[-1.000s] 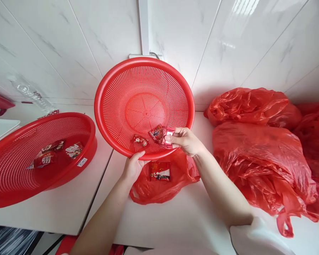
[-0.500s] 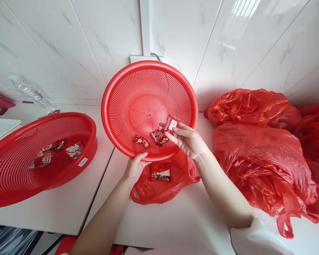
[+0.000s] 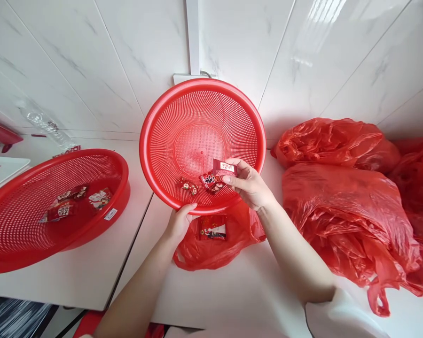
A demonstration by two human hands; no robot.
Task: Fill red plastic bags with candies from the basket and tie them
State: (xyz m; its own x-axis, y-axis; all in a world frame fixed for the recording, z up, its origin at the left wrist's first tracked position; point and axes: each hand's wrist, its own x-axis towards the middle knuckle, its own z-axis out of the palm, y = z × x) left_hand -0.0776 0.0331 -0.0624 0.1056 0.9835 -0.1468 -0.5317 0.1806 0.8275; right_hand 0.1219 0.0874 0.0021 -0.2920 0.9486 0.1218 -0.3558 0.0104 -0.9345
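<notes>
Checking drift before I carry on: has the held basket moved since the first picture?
Yes. The held basket has shifted a little to the right, judged against the wall strip.

Here in the centre, the tilted basket (image 3: 201,101) bars the straight way to the tiled wall (image 3: 91,47). Over on the left, the second basket (image 3: 91,162) runs out of frame, but a lane of worktop (image 3: 74,281) opens between it and the left forearm (image 3: 144,277). Bulging red bags (image 3: 345,202) block the right! Lower centre, there's room between both forearms, below the open bag (image 3: 197,253).
</notes>
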